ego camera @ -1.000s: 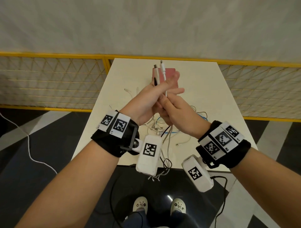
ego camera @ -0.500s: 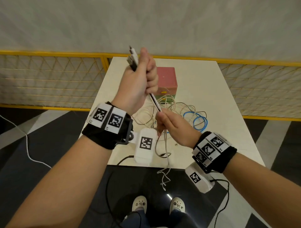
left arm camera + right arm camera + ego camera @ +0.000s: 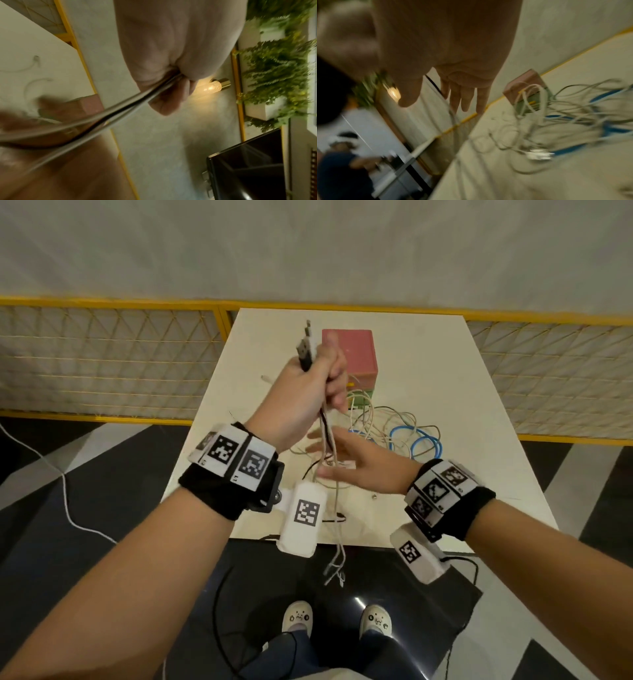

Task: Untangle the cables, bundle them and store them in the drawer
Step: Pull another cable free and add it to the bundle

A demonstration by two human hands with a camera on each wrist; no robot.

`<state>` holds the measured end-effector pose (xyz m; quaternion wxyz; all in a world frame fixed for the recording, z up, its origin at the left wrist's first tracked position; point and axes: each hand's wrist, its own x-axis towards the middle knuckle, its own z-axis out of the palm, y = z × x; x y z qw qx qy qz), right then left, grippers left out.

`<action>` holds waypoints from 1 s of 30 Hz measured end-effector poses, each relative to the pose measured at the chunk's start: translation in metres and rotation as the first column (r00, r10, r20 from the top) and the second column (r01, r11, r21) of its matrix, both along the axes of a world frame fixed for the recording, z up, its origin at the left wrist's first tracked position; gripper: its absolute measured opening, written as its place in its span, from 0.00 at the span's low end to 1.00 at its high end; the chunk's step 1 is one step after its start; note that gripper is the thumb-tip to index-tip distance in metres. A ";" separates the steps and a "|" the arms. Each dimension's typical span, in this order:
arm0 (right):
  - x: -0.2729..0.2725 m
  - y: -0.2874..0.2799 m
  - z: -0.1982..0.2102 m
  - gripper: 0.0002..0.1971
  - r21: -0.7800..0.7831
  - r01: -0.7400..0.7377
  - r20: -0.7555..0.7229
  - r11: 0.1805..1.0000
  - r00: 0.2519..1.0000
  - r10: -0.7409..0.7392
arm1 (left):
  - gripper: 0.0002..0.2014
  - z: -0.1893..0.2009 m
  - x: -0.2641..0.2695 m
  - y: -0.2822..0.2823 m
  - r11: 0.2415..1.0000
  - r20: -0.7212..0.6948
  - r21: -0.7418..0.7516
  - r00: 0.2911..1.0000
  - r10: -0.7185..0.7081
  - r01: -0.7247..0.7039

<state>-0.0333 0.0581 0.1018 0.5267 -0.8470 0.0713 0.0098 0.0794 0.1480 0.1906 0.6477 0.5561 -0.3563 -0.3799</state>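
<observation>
My left hand (image 3: 315, 385) is raised over the white table (image 3: 428, 364) and grips a bunch of white and black cables (image 3: 325, 433), whose USB plugs (image 3: 306, 347) stick up from the fist. In the left wrist view the cables (image 3: 130, 102) run out from under the curled fingers (image 3: 169, 97). The strands hang down past the table's front edge (image 3: 337, 556). My right hand (image 3: 346, 460) is below the left, fingers spread and straight, the strands running across its palm. A tangle of white and blue cables (image 3: 400, 433) lies on the table. The small pink and green drawer box (image 3: 352, 357) stands behind it.
A yellow-framed mesh fence (image 3: 102, 361) runs behind the table on both sides. A white cord (image 3: 65, 494) trails on the dark floor at the left. In the right wrist view another person (image 3: 339, 169) stands in the background.
My right hand has let go of the strands and spread its fingers. The left hand, still gripping the plugs, has come down a little and to the right.
</observation>
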 end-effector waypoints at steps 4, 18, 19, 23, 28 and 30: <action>0.013 0.020 0.021 0.09 0.078 0.044 0.124 0.996 0.991 -0.054 | 0.27 -0.014 0.000 -0.001 0.990 0.323 0.108 0.945 0.053 -0.093; -0.027 -0.023 -0.089 0.22 -0.393 -0.189 -0.460 0.900 0.888 -0.014 | 0.24 -0.022 0.030 0.001 0.967 -0.068 0.206 0.983 0.169 -0.152; -0.025 -0.034 -0.090 0.20 -0.453 -0.117 -0.430 0.884 0.897 -0.102 | 0.24 -0.028 0.028 0.000 0.964 -0.060 0.234 0.987 0.146 -0.129; -0.022 -0.059 -0.096 0.14 -0.636 -0.139 -0.508 0.759 0.817 -0.275 | 0.26 -0.049 0.016 -0.005 0.951 -0.081 0.298 0.991 0.108 -0.080; -0.020 -0.064 -0.104 0.16 -0.682 -0.238 -0.587 0.691 0.741 -0.324 | 0.28 -0.064 0.011 -0.014 0.942 -0.026 0.317 0.991 0.128 -0.114; -0.020 -0.065 -0.104 0.14 -0.703 -0.268 -0.587 0.659 0.742 -0.325 | 0.27 -0.066 0.012 -0.015 0.949 -0.050 0.295 0.990 0.132 -0.111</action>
